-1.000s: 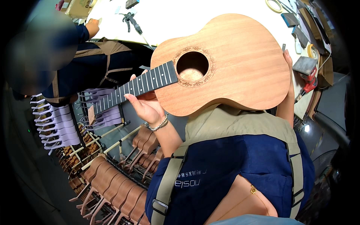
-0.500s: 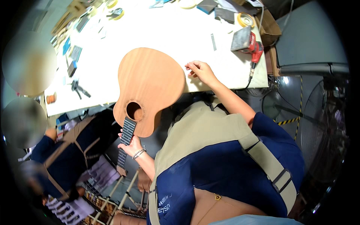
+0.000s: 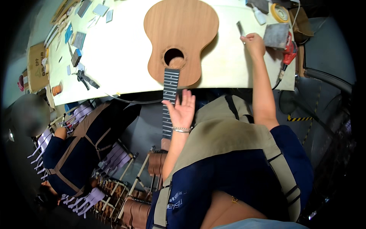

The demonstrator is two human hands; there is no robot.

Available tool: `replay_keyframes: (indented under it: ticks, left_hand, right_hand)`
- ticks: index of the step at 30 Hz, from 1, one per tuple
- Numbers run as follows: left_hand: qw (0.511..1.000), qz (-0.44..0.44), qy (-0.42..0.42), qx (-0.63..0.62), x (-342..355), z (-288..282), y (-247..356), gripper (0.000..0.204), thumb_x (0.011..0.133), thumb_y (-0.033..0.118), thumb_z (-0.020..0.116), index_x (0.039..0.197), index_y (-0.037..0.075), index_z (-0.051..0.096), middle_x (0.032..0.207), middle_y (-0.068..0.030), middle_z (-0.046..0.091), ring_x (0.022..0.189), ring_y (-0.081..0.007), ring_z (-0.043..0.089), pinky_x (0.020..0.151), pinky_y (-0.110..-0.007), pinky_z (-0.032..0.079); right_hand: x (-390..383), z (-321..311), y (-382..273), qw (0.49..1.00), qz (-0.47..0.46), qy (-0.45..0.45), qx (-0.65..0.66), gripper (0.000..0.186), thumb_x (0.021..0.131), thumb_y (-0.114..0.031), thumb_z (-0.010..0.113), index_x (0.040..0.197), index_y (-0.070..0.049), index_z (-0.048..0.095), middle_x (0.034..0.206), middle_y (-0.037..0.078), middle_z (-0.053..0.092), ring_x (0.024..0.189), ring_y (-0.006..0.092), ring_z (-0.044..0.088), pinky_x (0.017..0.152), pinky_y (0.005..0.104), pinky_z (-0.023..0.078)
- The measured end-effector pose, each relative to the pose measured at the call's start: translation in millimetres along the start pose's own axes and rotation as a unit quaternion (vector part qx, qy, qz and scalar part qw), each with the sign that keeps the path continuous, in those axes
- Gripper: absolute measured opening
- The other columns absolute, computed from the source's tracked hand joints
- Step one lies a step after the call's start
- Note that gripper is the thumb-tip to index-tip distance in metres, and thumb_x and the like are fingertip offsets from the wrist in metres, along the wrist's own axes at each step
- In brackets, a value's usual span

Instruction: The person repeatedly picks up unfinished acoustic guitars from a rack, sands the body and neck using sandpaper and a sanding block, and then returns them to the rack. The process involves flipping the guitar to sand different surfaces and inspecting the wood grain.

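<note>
An unstrung wooden guitar (image 3: 183, 26) lies face up on the bench, its body on the top and its fretted neck (image 3: 170, 82) reaching past the front edge toward me. My left hand (image 3: 183, 110) is open beside the neck, palm up and fingers spread, with the thumb close to the fretboard; whether it touches the neck is unclear. Farther right, my right hand (image 3: 255, 45) pinches the near end of a thin, flat metal strip (image 3: 239, 27) over the bench.
Right of my right hand sits a red power sander (image 3: 290, 51) with a grey pad and cable. A tape roll (image 3: 280, 13) and white bottle (image 3: 259, 17) lie behind. Sanding blocks (image 3: 76, 57) and a black clamp (image 3: 87, 79) lie left. A co-worker (image 3: 76, 149) bends at lower left, near racks.
The guitar has moved farther onto the bench and turned straighter. My left hand has opened off the neck. My right hand has reached forward and right and taken the metal strip.
</note>
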State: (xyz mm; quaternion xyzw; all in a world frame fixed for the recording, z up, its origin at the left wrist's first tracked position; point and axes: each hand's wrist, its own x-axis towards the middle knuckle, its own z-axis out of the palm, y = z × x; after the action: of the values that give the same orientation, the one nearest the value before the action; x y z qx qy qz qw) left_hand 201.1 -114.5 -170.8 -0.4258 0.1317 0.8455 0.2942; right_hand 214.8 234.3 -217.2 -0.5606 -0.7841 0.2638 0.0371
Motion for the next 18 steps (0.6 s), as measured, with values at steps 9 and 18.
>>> replay_keyframes:
  ticks: [9,18]
  left_hand:
    - [0.434,0.449,-0.142,0.768,1,46,49,0.03,0.078,0.011,0.064,0.103,-0.003,0.055,0.099,-0.0132,0.059,0.098,-0.0272,0.056,0.085,-0.035,0.043]
    - [0.299,0.496,-0.121,0.806,58,81,48,0.1,0.059,0.06,0.07,0.13,-0.002,0.035,0.135,-0.0211,0.033,0.128,-0.0398,0.024,0.103,-0.051,0.016]
  right_hand:
    - [-126,-13,-69,0.888,-0.395,-0.079,0.221,0.012,0.066,-0.007,0.071,0.078,-0.008,0.067,0.065,0.002,0.052,0.062,0.0165,0.048,0.059,0.0268,0.04]
    - [-128,23,-79,0.811,-0.559,-0.112,0.133,0.02,0.057,-0.011,0.07,0.077,-0.011,0.064,0.062,-0.001,0.04,0.06,0.0164,0.044,0.053,0.028,0.033]
